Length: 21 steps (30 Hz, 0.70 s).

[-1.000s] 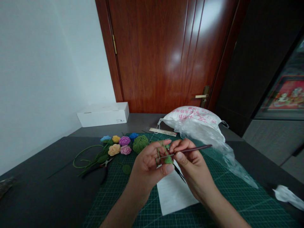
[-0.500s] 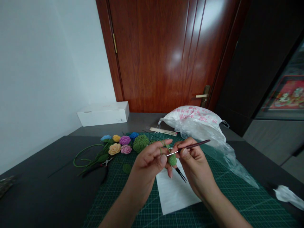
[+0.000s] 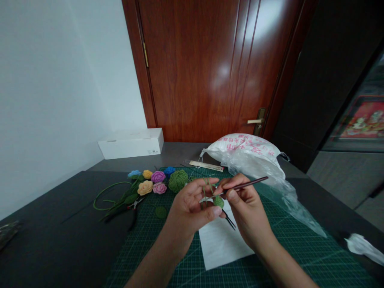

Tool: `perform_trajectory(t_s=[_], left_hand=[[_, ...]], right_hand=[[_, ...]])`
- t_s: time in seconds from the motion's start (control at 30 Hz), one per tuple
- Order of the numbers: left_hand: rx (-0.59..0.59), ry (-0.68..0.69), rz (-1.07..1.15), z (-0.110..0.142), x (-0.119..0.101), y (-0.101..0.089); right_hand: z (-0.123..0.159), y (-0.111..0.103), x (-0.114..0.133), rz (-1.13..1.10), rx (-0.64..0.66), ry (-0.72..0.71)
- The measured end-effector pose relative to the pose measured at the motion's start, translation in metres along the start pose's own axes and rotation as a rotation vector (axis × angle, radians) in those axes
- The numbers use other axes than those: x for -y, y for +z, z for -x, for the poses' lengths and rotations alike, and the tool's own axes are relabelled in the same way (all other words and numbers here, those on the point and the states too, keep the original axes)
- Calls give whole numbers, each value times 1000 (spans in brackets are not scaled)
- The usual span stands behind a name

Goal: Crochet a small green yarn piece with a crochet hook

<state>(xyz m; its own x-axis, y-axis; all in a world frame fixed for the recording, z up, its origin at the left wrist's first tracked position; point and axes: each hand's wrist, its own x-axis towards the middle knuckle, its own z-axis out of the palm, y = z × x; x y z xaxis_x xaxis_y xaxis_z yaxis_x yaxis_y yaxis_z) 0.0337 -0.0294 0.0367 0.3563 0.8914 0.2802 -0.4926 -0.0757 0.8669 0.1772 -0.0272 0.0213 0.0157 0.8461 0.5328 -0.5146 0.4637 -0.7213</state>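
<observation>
Two hands work above the mat. The left hand (image 3: 189, 208) is curled, its fingers raised with green yarn strands (image 3: 205, 191) running across them, and its thumb presses toward the fingertips. The right hand (image 3: 244, 208) pinches one crochet hook (image 3: 249, 185) between thumb and forefinger, its dark handle pointing far right and its metal tip reaching into the yarn at the left hand.

One small green crocheted piece (image 3: 219, 202), rounded and dense, hangs between the hands, just beside the right fingers. Below it, a black two-pronged tip (image 3: 229, 220) shows, partly hidden.

Six crocheted roses (image 3: 158, 177) lie at the far left of the green cutting mat (image 3: 300, 256): two blue, one yellow, one purple, one peach, one pink. Near them are one green yarn ball (image 3: 178, 181), one flat crocheted leaf (image 3: 161, 212), a looped green wire stem (image 3: 105, 196) and one pair of black-handled pliers (image 3: 132, 212).

One sheet of white paper (image 3: 223, 244) lies under the hands, with one ruler (image 3: 206, 166) and one plastic bag (image 3: 246, 150) beyond them
</observation>
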Motion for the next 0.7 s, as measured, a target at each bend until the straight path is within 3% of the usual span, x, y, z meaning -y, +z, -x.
perform_trajectory(t_s=[0.27, 0.7], left_hand=[[-76, 69, -54, 4, 1, 4], [-37, 106, 4, 5, -1, 10]], right_hand=[[4, 0, -3, 35, -90, -35], [6, 2, 2, -19, -107, -37]])
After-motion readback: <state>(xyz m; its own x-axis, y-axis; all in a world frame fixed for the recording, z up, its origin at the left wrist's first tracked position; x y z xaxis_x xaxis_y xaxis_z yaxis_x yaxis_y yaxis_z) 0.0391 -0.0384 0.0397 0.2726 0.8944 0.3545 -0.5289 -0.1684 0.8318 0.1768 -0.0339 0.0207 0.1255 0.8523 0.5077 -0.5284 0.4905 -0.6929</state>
